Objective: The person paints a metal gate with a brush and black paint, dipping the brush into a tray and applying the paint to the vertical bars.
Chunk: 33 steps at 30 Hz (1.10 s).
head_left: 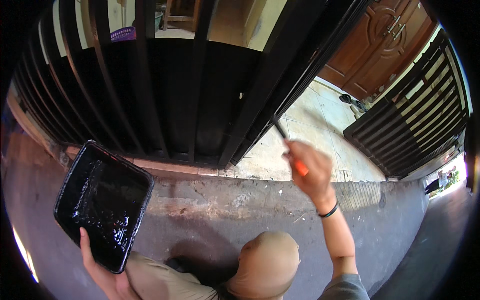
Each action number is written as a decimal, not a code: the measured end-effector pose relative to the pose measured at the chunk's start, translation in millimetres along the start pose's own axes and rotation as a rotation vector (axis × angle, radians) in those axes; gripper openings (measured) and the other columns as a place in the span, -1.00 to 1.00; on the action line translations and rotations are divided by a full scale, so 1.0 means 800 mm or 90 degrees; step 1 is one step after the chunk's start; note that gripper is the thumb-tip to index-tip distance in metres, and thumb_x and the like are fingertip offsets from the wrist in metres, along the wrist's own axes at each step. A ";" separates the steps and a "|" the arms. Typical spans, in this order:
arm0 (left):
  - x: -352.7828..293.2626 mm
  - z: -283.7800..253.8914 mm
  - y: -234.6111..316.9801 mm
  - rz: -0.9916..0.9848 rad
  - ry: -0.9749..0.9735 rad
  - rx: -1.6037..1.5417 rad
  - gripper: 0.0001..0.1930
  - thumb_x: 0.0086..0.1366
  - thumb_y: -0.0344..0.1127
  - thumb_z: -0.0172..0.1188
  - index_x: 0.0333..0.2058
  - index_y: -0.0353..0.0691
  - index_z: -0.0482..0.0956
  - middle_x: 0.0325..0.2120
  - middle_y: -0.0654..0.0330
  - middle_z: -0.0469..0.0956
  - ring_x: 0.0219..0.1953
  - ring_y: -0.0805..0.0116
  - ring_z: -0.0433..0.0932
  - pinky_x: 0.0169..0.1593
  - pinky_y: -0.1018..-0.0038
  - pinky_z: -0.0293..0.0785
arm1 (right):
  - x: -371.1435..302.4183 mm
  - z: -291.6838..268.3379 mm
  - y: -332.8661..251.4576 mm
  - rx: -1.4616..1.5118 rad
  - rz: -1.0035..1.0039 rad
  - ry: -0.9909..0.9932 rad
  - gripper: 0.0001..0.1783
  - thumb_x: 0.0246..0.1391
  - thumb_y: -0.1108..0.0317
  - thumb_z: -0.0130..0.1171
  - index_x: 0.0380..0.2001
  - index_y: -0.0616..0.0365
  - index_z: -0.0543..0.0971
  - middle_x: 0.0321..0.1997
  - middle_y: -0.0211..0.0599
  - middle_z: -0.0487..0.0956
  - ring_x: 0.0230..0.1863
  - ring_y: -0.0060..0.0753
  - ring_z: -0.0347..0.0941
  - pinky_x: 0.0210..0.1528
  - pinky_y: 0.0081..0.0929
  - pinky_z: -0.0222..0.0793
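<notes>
Painting is the step in hand: the right hand (pixel 310 167) is clenched around a brush (pixel 289 148) with an orange handle, its dark tip touching the edge of the black gate (pixel 200 95) near the gate's lower right corner. The left hand (pixel 102 272) grips the near corner of a paint tray (pixel 102 197), held tilted over the concrete ground (pixel 240 220). By my judgement the next move calls for a steady stroke along the bar's narrow edge, with the tray kept level enough not to spill. Flat, upright, glossy black metal bars make up the gate. Rectangular with rounded corners, the tray is slick with wet black paint. Rough, stained grey concrete lies below; pale tiles (pixel 320 130) lie beyond the gate
</notes>
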<state>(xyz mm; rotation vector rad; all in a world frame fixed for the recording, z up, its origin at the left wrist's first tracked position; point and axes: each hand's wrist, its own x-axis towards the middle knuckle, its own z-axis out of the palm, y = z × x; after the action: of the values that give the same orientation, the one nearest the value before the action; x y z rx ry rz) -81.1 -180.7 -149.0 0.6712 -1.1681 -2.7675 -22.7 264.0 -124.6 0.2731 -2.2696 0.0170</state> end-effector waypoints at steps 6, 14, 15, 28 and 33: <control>0.001 -0.004 0.002 0.004 -0.007 0.000 -0.49 0.42 -0.15 0.34 0.23 -0.30 0.54 0.12 0.07 0.64 0.07 0.16 0.67 0.13 0.22 0.65 | 0.067 -0.045 -0.002 -0.207 -0.143 0.176 -0.57 0.00 0.46 0.55 -0.01 0.18 0.72 -0.16 -0.12 0.74 -0.42 -0.29 0.64 -0.42 -0.45 0.50; -0.002 -0.001 0.004 -0.007 -0.011 -0.018 -0.50 0.44 -0.16 0.33 0.24 -0.29 0.54 0.11 0.08 0.65 0.06 0.16 0.68 0.12 0.22 0.65 | 0.004 -0.003 -0.036 -0.046 -0.024 -0.072 -0.59 0.06 0.38 0.52 0.01 0.10 0.70 -0.19 -0.30 0.72 -0.44 -0.41 0.64 -0.45 -0.48 0.52; -0.003 0.000 0.005 -0.012 -0.012 -0.018 -0.50 0.43 -0.16 0.33 0.24 -0.29 0.54 0.11 0.08 0.65 0.06 0.16 0.68 0.12 0.22 0.65 | 0.008 -0.008 -0.031 -0.035 -0.022 -0.056 -0.59 0.06 0.40 0.51 0.01 0.11 0.70 -0.20 -0.28 0.72 -0.42 -0.38 0.65 -0.44 -0.47 0.53; -0.003 -0.004 0.005 -0.012 -0.028 -0.008 -0.50 0.42 -0.17 0.34 0.22 -0.31 0.55 0.10 0.06 0.65 0.05 0.16 0.68 0.10 0.22 0.67 | 0.107 -0.089 0.039 -0.177 -0.192 0.172 -0.58 0.06 0.56 0.47 0.04 0.19 0.72 -0.02 -0.17 0.75 -0.36 -0.45 0.67 -0.35 -0.56 0.58; -0.007 0.006 -0.001 -0.008 -0.023 -0.017 -0.51 0.43 -0.16 0.33 0.23 -0.31 0.54 0.10 0.07 0.65 0.05 0.16 0.68 0.11 0.23 0.66 | -0.001 -0.010 -0.016 -0.147 -0.145 -0.077 -0.58 0.14 0.24 0.49 0.05 0.09 0.68 -0.19 -0.39 0.69 -0.55 -0.59 0.49 -0.51 -0.54 0.37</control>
<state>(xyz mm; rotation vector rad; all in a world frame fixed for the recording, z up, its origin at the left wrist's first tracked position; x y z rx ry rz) -77.9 -175.5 -144.6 0.6319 -1.1359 -2.8111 -13.9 252.3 -121.0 0.4173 -2.3203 -0.3864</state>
